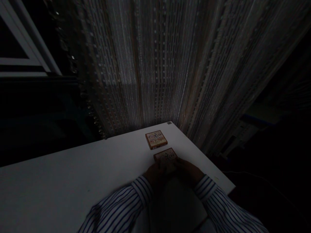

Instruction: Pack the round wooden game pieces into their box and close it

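Both my hands are on a flat, square box point(167, 154) with a brown edge and dark lettering on a pale face. My left hand point(155, 173) grips its left side, and my right hand point(189, 169) grips its right side. The fingers are dim, and the box's near part lies in shadow behind them. Just beyond it, a second flat box point(156, 139) of the same look lies face up on the white table point(97, 161), apart from the first. Striped sleeves cover both my arms.
A string curtain point(155, 64) hangs close behind the table's far edge. A small dark square marker point(169, 123) sits at the far corner. To the right, a thin cable point(245, 172) runs over the dark floor. A white frame point(26, 42) stands at the upper left.
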`<state>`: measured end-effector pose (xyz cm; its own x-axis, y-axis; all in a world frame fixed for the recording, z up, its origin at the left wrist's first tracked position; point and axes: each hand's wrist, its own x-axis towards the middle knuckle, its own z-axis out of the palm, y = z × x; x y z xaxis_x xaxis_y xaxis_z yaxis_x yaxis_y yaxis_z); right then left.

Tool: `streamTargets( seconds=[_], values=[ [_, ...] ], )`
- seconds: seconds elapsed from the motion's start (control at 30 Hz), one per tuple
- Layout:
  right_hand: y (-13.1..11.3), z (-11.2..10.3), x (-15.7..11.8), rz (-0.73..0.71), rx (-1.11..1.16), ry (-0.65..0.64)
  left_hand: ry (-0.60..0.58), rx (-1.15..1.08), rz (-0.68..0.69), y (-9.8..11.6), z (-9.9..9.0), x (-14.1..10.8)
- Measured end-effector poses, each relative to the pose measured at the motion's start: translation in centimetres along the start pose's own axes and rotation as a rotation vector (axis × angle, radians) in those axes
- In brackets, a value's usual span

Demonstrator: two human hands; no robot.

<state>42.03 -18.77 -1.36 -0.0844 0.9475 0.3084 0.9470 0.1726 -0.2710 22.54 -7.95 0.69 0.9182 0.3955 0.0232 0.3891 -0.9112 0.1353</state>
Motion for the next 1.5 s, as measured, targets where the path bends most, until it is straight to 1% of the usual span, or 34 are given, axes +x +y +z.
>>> streamTargets(
  seconds=[0.03,0.1,0.2,0.3,0.4,0.5,0.57,0.67,0.77,0.9,1.1,1.17,1.33,1.5],
  values=[
    [0.1,0.2,-0.2,0.016,0.000,0.005,-0.033,-0.009,-0.045,0.2,-0.5,-0.1],
    [0.4,0.4,-0.5,0.059,-0.007,0.011,-0.066,-0.015,-0.065,0.6,-1.5,-0.4],
    [0.7,0.4,-0.7,0.100,-0.041,-0.018,-0.035,-0.016,-0.145,1.0,-2.5,-0.8],
    [0.5,-0.4,-0.3,0.106,-0.086,-0.065,-0.005,-0.007,-0.228,1.2,-2.6,-1.1],
    [-0.2,-1.2,0.2,0.122,-0.127,-0.138,0.020,0.038,-0.258,1.3,-2.4,-1.4],
    [-0.8,-1.6,0.5,0.162,-0.216,-0.135,0.064,0.076,-0.222,1.2,-2.2,-1.6],
    [-0.9,-1.5,0.4,0.145,-0.249,-0.127,0.085,0.077,-0.181,1.1,-2.1,-1.6],
    [-0.7,-1.2,0.2,0.118,-0.239,-0.129,0.075,0.059,-0.143,0.9,-1.9,-1.4],
    [-0.4,-0.9,0.0,0.096,-0.207,-0.116,0.051,0.041,-0.135,0.8,-1.7,-1.2],
    [-0.2,-0.5,-0.1,0.089,-0.195,-0.061,0.040,0.038,-0.121,0.6,-1.5,-1.2],
    [-0.1,-0.7,0.1,0.001,-0.204,-0.003,0.066,0.041,-0.127,0.6,-1.6,-1.2],
    [-0.2,-0.8,0.2,-0.005,-0.217,-0.005,0.057,0.035,-0.123,0.6,-1.7,-1.2],
    [-0.3,-0.9,0.2,0.032,-0.250,-0.027,0.065,0.034,-0.133,0.7,-1.8,-1.2],
    [-0.1,-0.8,0.2,0.024,-0.224,-0.049,0.059,0.035,-0.104,0.7,-2.1,-1.3]
  ],
)
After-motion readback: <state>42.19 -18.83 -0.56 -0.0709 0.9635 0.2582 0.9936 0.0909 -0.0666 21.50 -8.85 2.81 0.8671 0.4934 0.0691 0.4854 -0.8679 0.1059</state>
